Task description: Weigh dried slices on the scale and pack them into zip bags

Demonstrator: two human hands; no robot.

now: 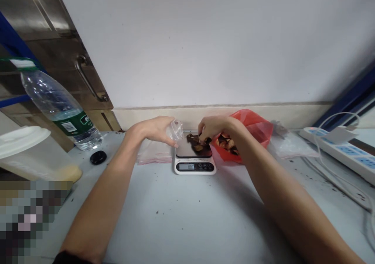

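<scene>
A white kitchen scale (195, 167) with a metal platform stands in the middle; its display seems to read 100. Dark brown dried pieces (197, 143) lie heaped on the platform. Over the heap, my right hand (213, 127) has its fingertips pinched down on some of these pieces. At the scale's left edge my left hand (159, 129) grips a small clear plastic bag (176, 129), thumb low and fingers behind it. An open red plastic bag (254, 126) holding more dried pieces (227, 143) sits right of the scale, partly covered by my right forearm.
Flat clear bags (155, 152) lie left of the scale, and another bundle of clear bags (293, 143) on the right. A power strip (345, 148) with cables is far right. A water bottle (63, 104), a black cap (98, 157) and a lidded tub (32, 154) stand left.
</scene>
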